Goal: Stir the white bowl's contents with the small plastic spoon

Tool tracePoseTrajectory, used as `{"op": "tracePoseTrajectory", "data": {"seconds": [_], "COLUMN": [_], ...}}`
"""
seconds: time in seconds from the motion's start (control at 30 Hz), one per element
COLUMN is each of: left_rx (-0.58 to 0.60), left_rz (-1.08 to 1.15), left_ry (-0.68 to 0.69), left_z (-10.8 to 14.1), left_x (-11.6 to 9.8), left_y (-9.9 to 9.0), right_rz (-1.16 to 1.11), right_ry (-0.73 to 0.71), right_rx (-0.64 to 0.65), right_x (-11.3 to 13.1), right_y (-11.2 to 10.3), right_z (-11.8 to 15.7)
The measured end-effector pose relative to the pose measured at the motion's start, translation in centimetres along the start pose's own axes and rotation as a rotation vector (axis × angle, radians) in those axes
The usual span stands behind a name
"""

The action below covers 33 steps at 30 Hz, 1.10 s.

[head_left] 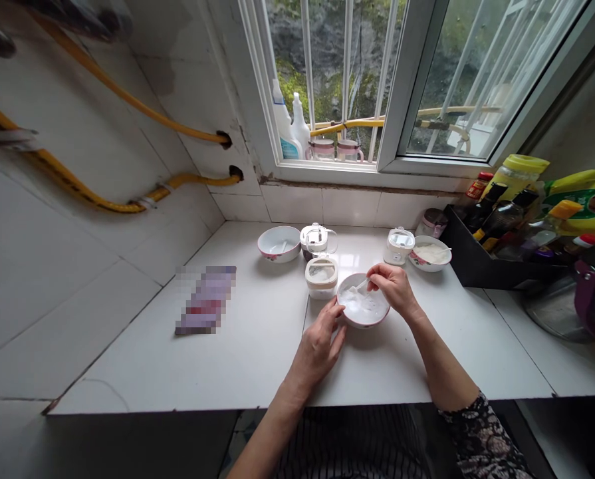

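A white bowl (369,313) with a pink rim stands on the counter, holding a wet white mixture. My left hand (322,336) grips its left side, fingertips at the rim and thumb low against the wall. Above the bowl's right rim, my right hand (394,287) pinches the handle of a white spoon (361,286), whose tip dips into the mixture. Just left of the bowl is a lidded jar (322,279) of white contents. Behind that jar stands another jar (314,239), its clear lid raised and its contents dark.
An identical-looking bowl (279,245) sits at the back left. Back right are a small jar (399,245) and a bowl of pale grains or powder (431,254). A black bottle box (476,266) and a pot (556,303) line the right side. A pixelated purple item (207,301) lies left.
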<state>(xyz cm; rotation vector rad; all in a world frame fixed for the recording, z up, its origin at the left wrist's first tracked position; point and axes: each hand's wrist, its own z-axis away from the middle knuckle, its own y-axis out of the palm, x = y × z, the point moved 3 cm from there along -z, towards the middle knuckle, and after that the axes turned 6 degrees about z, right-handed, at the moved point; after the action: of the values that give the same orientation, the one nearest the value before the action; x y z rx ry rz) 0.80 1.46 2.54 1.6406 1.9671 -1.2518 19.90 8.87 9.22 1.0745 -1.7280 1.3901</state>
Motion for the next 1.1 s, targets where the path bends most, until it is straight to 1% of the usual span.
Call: {"op": "tracePoseTrajectory", "data": {"seconds": [0.13, 0.23, 0.33, 0.43, 0.6, 0.67, 0.8, 0.97, 1.1], "left_rx": [0.0, 0.008, 0.012, 0.014, 0.009, 0.007, 0.011, 0.013, 0.016], "left_rz": [-0.007, -0.018, -0.01, 0.002, -0.006, -0.01, -0.004, -0.002, -0.017], "left_ry": [-0.001, -0.007, -0.006, -0.01, 0.001, 0.007, -0.008, -0.009, -0.007], "left_z": [0.0, 0.0, -0.1, -0.1, -0.1, -0.1, -0.1, -0.1, -0.1], "left_x": [0.0, -0.1, -0.2, -0.3, -0.2, -0.2, -0.2, -0.2, -0.2], "left_y": [-0.1, -0.1, -0.2, -0.1, -0.1, 0.0, -0.1, -0.1, -0.1], "right_rz": [-0.17, -0.214, -0.176, -0.156, -0.038, -0.013, -0.116, -0.259, -0.333], "right_ry": [0.09, 0.13, 0.147, 0.144, 0.073, 0.058, 0.084, 0.132, 0.169], "right_rx": [-0.036, -0.045, -0.07, -0.06, -0.063, -0.039, 0.017, -0.035, -0.014], "right_x": [-0.3, -0.4, -0.4, -0.5, -0.3, -0.2, -0.2, -0.4, -0.8], "right_y": [-0.8, -1.0, -1.0, -0.9, -0.3, 0.1, 0.5, -0.5, -0.8], "right_z": [-0.4, -0.6, -0.6, -0.5, -0.2, -0.1, -0.1, -0.5, -0.8]}}
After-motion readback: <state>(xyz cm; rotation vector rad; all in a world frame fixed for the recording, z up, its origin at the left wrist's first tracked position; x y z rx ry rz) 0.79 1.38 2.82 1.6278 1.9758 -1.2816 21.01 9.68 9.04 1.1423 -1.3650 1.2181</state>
